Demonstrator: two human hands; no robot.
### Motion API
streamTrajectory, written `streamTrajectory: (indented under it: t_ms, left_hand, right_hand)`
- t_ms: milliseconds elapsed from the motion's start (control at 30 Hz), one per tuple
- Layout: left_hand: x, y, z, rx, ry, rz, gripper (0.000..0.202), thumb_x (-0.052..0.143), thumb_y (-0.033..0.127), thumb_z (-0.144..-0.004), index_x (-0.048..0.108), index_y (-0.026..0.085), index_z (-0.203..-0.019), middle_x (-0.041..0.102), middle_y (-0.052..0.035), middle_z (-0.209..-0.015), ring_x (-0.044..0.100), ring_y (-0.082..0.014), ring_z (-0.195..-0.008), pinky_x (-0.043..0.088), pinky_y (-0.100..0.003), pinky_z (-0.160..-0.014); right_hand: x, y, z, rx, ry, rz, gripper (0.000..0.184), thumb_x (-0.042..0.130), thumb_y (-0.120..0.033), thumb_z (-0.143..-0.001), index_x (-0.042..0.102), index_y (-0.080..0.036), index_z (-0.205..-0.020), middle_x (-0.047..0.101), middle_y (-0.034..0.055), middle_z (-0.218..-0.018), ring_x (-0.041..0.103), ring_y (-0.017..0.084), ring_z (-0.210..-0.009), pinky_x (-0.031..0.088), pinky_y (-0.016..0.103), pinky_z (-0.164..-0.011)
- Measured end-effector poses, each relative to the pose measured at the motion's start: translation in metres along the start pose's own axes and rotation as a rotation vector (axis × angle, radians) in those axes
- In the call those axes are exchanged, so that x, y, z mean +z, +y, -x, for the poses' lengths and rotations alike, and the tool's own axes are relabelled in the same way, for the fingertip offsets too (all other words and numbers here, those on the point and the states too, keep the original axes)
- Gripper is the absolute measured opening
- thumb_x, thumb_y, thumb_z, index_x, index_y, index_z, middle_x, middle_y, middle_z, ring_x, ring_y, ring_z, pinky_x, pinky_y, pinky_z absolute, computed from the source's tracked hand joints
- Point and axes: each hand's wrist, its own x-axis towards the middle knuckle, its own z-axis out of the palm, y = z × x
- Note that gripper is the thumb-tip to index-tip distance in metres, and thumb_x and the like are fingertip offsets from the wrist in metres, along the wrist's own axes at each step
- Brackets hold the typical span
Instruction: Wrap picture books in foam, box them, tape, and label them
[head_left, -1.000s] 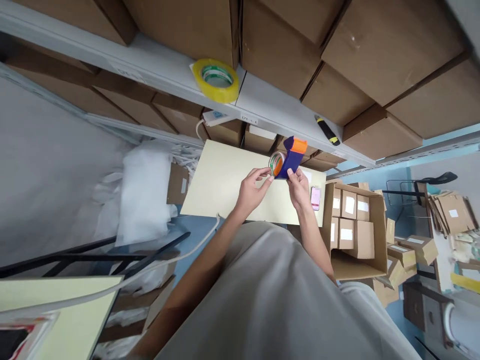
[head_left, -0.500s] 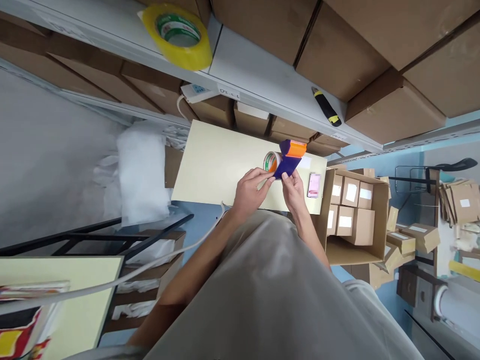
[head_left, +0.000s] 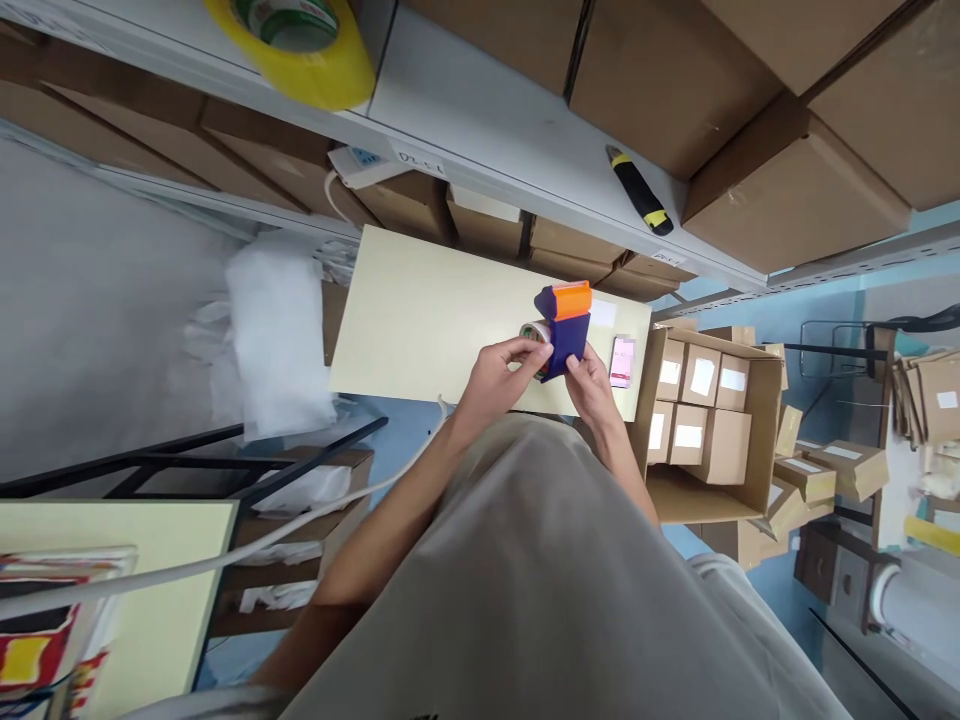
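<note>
A blue and orange tape dispenser [head_left: 564,325] with a tape roll [head_left: 534,335] in it is held above a pale yellow table [head_left: 420,320]. My right hand [head_left: 592,385] grips the dispenser's blue body from below. My left hand [head_left: 499,375] is closed, its fingertips pinching at the tape roll on the dispenser's left side.
A grey shelf [head_left: 480,120] above carries a yellow tape roll [head_left: 296,40], a black and yellow utility knife [head_left: 639,190] and brown cartons. A pink phone [head_left: 622,362] lies on the table. An open carton [head_left: 709,420] of small boxes stands to the right. White packing material [head_left: 277,330] lies left.
The dispenser and both hands have come slightly lower and closer to my body. The dispenser has turned so its orange end points up, and my left fingers have closed on the roll.
</note>
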Motion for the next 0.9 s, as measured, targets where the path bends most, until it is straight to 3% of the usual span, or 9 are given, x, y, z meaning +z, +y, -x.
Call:
streamTrajectory:
  t_ms: [233, 367, 567, 733, 900]
  left_hand:
    - [0.006, 0.003, 0.002, 0.038, -0.008, 0.019, 0.038, 0.077, 0.058, -0.098, 0.083, 0.021, -0.099, 0.080, -0.0064, -0.096, 0.075, -0.0207, -0.087, 0.066, -0.034, -0.086]
    - [0.003, 0.005, 0.003, 0.040, -0.089, -0.024, 0.038, 0.080, 0.060, -0.095, 0.082, 0.022, -0.090, 0.081, -0.0072, -0.097, 0.078, -0.0239, -0.094, 0.068, -0.036, -0.092]
    - [0.005, -0.004, -0.002, -0.062, -0.149, 0.051, 0.041, 0.087, 0.063, -0.087, 0.082, 0.022, -0.085, 0.082, -0.0052, -0.086, 0.080, -0.0269, -0.090, 0.070, -0.040, -0.090]
    - [0.010, -0.005, 0.000, -0.043, -0.016, 0.063, 0.024, 0.083, 0.046, -0.086, 0.079, 0.022, -0.081, 0.081, -0.0040, -0.088, 0.079, -0.0230, -0.086, 0.068, -0.037, -0.087]
    - [0.004, -0.003, 0.006, -0.025, 0.057, 0.000, 0.015, 0.076, 0.035, -0.087, 0.076, 0.021, -0.080, 0.078, -0.0040, -0.086, 0.075, -0.0196, -0.080, 0.066, -0.034, -0.081]
  right_hand:
    - [-0.016, -0.004, 0.009, -0.013, -0.021, 0.083, 0.071, 0.090, -0.081, -0.083, 0.073, -0.029, -0.128, 0.083, 0.0074, -0.128, 0.077, 0.031, -0.128, 0.062, 0.051, -0.120]
    - [-0.018, -0.008, 0.014, -0.071, 0.038, 0.237, 0.068, 0.098, -0.072, -0.079, 0.072, -0.029, -0.125, 0.081, 0.0063, -0.121, 0.077, 0.030, -0.117, 0.065, 0.047, -0.109]
    - [-0.011, -0.011, 0.020, -0.155, 0.128, 0.459, 0.052, 0.098, -0.054, -0.080, 0.071, -0.028, -0.115, 0.078, 0.0028, -0.106, 0.074, 0.026, -0.098, 0.066, 0.042, -0.097]
    - [-0.010, -0.009, 0.025, -0.163, 0.162, 0.539, 0.046, 0.095, -0.047, -0.081, 0.070, -0.027, -0.114, 0.079, 0.0029, -0.105, 0.073, 0.026, -0.095, 0.068, 0.044, -0.102]
    - [-0.015, -0.005, 0.026, -0.134, 0.284, 0.405, 0.051, 0.096, -0.054, -0.079, 0.072, -0.027, -0.116, 0.081, 0.0047, -0.107, 0.076, 0.029, -0.101, 0.069, 0.048, -0.104]
